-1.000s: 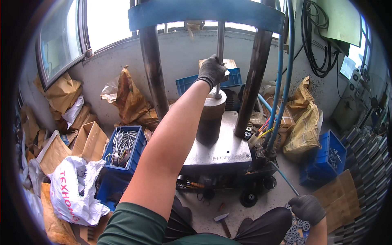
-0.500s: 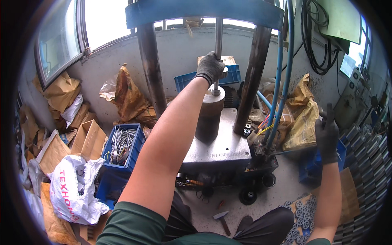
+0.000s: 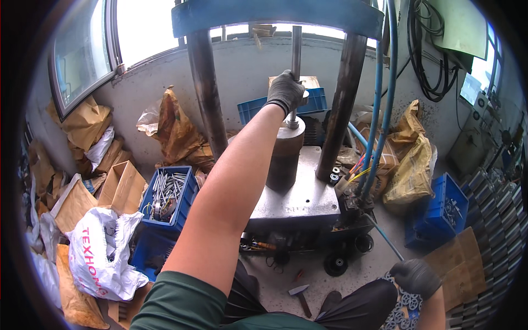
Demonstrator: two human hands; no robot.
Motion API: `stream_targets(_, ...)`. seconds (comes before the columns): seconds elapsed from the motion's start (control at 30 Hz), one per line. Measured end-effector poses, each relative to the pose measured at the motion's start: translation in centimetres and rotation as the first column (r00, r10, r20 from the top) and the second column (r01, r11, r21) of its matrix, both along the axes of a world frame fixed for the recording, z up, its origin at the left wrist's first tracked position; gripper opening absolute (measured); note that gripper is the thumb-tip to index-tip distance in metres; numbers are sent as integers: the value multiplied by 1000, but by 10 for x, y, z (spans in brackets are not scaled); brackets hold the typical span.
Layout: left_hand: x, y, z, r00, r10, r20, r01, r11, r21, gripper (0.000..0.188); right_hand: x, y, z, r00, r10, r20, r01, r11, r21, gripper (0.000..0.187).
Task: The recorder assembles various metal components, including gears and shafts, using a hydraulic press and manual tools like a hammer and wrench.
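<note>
My left hand (image 3: pixel 286 91), in a dark grey glove, reaches far forward with its fingers closed round a small metal part, whose rounded end (image 3: pixel 304 98) shows beside the fingers. That part sits between the press's upright steel rod (image 3: pixel 296 52) and a short pin on top of a thick metal cylinder (image 3: pixel 285 159). The cylinder stands on the steel press plate (image 3: pixel 297 203). At lower right my gloved right hand (image 3: pixel 417 278) is closed at the end of a thin blue-grey lever (image 3: pixel 385 237) that slopes down from the press. Its fingertips are mostly hidden.
Dark columns (image 3: pixel 206 88) and a blue crossbeam (image 3: pixel 275 15) frame the press. On the left are a blue crate (image 3: pixel 190 203) of metal pins and a white sack (image 3: pixel 99 256). A hammer (image 3: pixel 300 298) lies on the floor; another blue crate (image 3: pixel 434 212) stands right.
My right hand has come down from beside the right crate, its raised fingers now closed. The lever has swung from nearly level to sloping down. My left hand has stayed at the metal part.
</note>
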State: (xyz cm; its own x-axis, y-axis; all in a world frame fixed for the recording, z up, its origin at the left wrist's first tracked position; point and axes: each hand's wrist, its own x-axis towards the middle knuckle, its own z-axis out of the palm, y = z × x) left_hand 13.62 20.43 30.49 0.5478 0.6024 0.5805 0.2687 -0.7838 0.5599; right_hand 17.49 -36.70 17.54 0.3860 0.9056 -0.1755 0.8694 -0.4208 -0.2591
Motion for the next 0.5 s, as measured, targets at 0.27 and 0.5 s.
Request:
stream_targets(0.27,-3,-5,4,995,78,-68,-79,997,-13,47,-18,16,16,976,-216,-12,212,940,267,22)
stream_targets(0.5,-1,-6,6,999,39,-27,-42,992,-118,47,-9,5,2,994,-48,94,44,998,43,24)
